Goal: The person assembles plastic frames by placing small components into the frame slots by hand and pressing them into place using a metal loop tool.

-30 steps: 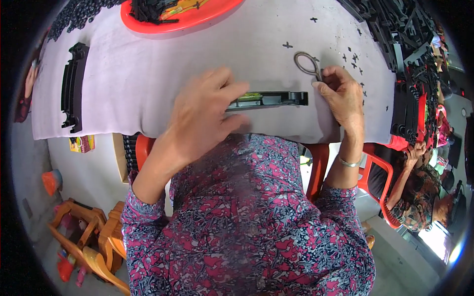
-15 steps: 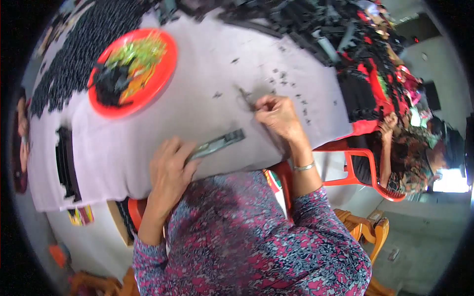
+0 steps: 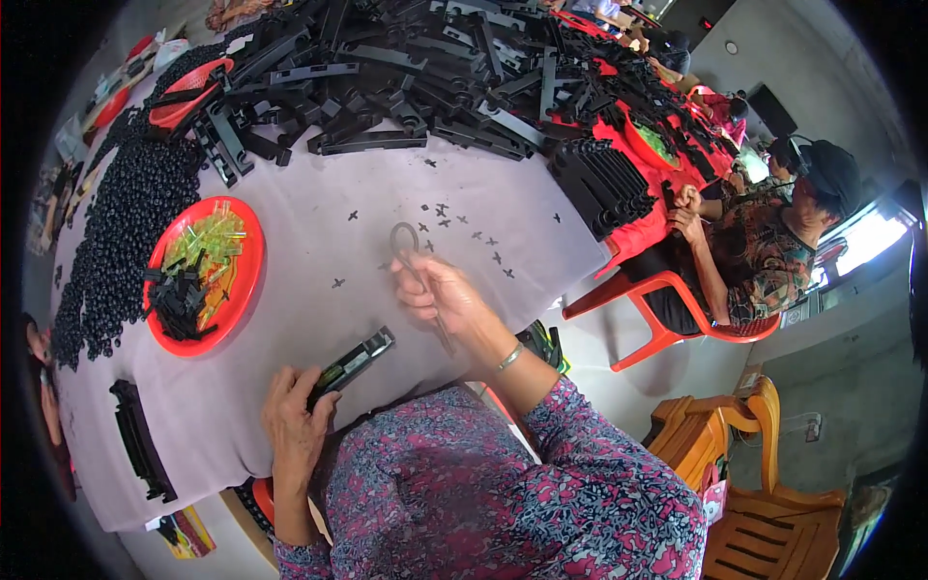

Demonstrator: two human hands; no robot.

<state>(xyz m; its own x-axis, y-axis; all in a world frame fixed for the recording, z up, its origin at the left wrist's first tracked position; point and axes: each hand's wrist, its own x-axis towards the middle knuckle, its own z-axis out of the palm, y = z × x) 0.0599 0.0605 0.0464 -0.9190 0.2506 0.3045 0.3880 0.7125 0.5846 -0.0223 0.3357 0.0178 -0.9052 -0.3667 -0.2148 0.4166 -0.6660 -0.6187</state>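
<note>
My left hand [image 3: 295, 411] grips one end of a long, narrow black plastic housing [image 3: 354, 360] with an open slot along it, tilted up to the right over the cloth near the table's front edge. In my right hand [image 3: 437, 292] is a thin grey tool [image 3: 407, 235] with a loop at its upper end; its slim shank extends down below my fingers. The tool is apart from the housing. Beyond the right hand, several small black cross-shaped pieces [image 3: 443, 211] lie scattered. To the left, a red plate [image 3: 253, 280] holds clear yellowish, orange and black plastic pieces.
Black housings [image 3: 416, 106] are heaped at the back, with a neat stack [image 3: 601, 184] at the right. Small black parts [image 3: 126, 217] cover the far left beside a red basket [image 3: 205, 70]. A person [image 3: 773, 246] sits on a red chair [image 3: 667, 300] at right; a wooden chair [image 3: 764, 483] stands behind.
The view has shifted, bringing the back pile into sight. The tool in my right hand has turned, its loop now standing up clearly. My left hand still holds the housing.
</note>
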